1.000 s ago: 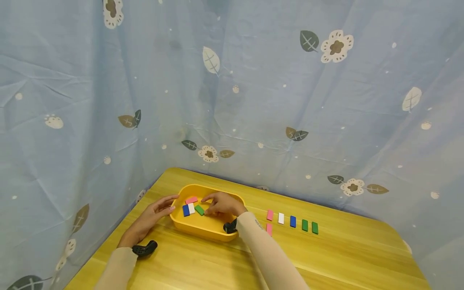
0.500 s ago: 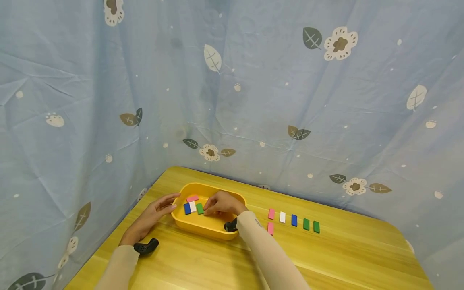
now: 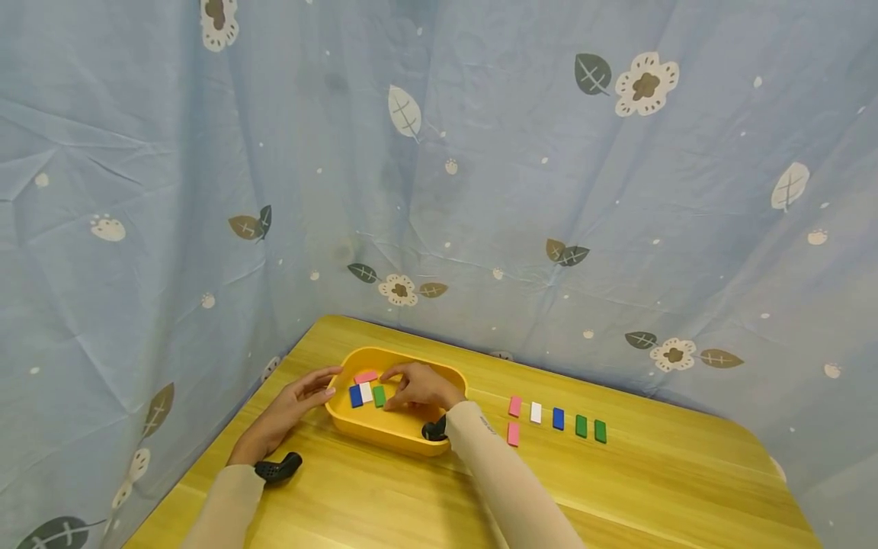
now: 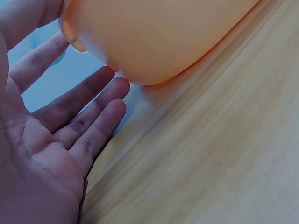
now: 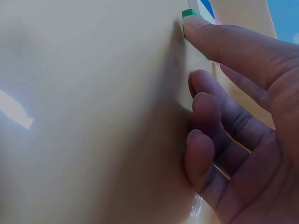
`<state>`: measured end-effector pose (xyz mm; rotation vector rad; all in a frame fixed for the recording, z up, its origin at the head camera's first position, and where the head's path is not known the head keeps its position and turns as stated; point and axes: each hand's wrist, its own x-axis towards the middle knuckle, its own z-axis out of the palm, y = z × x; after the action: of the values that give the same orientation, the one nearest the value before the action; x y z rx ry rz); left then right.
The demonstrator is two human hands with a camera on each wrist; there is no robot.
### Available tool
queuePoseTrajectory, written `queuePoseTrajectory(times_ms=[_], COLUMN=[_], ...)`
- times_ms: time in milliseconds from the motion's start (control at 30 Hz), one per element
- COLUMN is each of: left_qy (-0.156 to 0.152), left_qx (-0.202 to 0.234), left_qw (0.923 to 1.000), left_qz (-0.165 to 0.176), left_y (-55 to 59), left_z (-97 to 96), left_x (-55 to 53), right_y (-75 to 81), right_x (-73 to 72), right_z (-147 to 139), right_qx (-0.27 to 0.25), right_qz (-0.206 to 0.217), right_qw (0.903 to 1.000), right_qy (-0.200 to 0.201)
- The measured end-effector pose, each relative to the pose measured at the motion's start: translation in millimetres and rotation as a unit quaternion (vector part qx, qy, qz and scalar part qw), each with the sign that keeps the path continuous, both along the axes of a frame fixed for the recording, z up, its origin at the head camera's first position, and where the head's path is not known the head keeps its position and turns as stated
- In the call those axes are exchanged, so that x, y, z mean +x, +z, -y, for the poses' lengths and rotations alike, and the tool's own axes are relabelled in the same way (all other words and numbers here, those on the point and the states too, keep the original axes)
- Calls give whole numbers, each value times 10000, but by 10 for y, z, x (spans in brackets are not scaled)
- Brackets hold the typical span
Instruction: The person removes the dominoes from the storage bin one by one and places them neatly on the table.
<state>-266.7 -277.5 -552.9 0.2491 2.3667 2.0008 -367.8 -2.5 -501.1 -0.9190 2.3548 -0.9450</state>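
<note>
A yellow tray (image 3: 387,436) holds a pink block (image 3: 366,377), a blue block (image 3: 356,396), a white block (image 3: 366,393) and a green block (image 3: 380,396), all flat domino-like pieces. At the tray's left end, my left hand (image 3: 291,408) has its thumb and index finger at the rim; its other fingers extend loosely beside the outer wall in the left wrist view. My right hand (image 3: 423,386) reaches inside, thumb tip right at the green block's edge and index finger stretched out apart from the thumb. In the right wrist view, its remaining fingers are loosely bent.
Right of the tray, a row on the wooden table (image 3: 658,488) has a pink block (image 3: 515,406), a white block (image 3: 536,412), a blue block (image 3: 559,418) and two green blocks (image 3: 581,425). Another pink block (image 3: 513,435) lies nearer. A patterned curtain (image 3: 480,191) hangs behind.
The green block has turned from slanted to nearly straight, close beside the white one. My right thumb and index finger came together, then spread apart again. The left hand stays at the rim.
</note>
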Motion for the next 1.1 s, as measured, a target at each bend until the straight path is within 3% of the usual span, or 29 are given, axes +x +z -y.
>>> queuePoseTrajectory(times_ms=[433, 633, 1100], left_qy=[-47, -133, -203], left_qx=[61, 31, -139], left_qw=[10000, 9999, 9996], left_qz=[25, -8, -155], left_y=[-12, -23, 3], left_z=[-72, -70, 23], left_x=[-50, -43, 8], right_y=[-65, -22, 309], right_x=[-5, 37, 75], right_z=[-37, -72, -277], right_qx=[172, -127, -615], right_qz=[-465, -189, -106], right_qw=[9987, 9997, 9980], right_qy=[-82, -73, 44])
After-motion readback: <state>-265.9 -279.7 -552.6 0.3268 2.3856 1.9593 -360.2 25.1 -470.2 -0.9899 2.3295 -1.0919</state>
